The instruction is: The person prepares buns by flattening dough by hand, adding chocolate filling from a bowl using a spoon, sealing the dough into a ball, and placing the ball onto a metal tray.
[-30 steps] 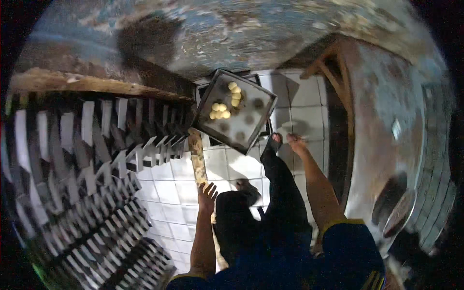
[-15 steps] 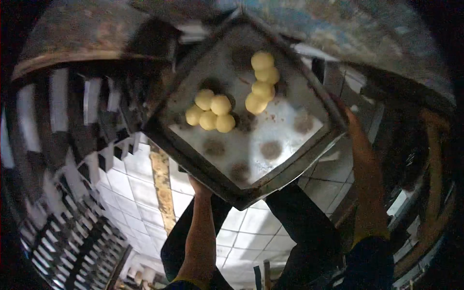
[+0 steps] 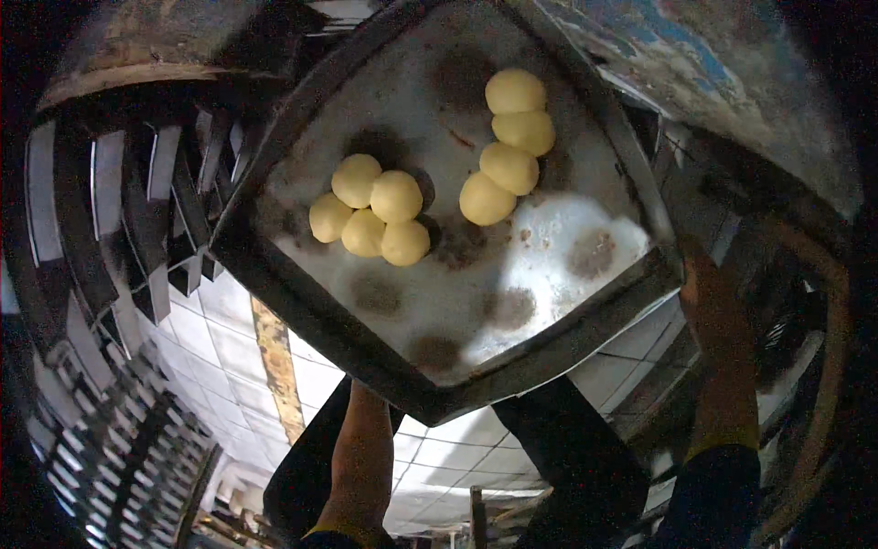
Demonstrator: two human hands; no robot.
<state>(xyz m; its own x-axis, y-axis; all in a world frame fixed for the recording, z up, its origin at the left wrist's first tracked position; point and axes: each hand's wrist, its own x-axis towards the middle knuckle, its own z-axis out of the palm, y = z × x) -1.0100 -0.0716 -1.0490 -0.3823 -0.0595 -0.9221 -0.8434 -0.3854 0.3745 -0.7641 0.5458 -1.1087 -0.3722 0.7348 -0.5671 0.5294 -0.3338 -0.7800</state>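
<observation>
A dark-rimmed metal baking tray (image 3: 315,320), turned cornerwise, is held out in front of me. My left hand (image 3: 368,397) supports it from beneath at the near left edge, with its fingers hidden under the tray. At the right corner my right hand (image 3: 697,270) grips the rim, in shadow and partly hidden. On the tray's left part several pale yellow dough balls (image 3: 364,233) touch in a cluster. Farther right, several more dough balls (image 3: 508,168) lie in a bent row. Brown round stains mark the stained sheet under them.
On the left stand racks of metal slats (image 3: 110,201), with more slatted trays (image 3: 110,457) below. A worn rounded surface (image 3: 174,46) lies at the far left, and a paint-flaked one (image 3: 732,91) at the far right. White tiled floor (image 3: 457,457) shows under my legs.
The tray has come closer and fills more of the view, both hands still on it. The dough balls keep their arrangement on it. The racks at left have shifted in view.
</observation>
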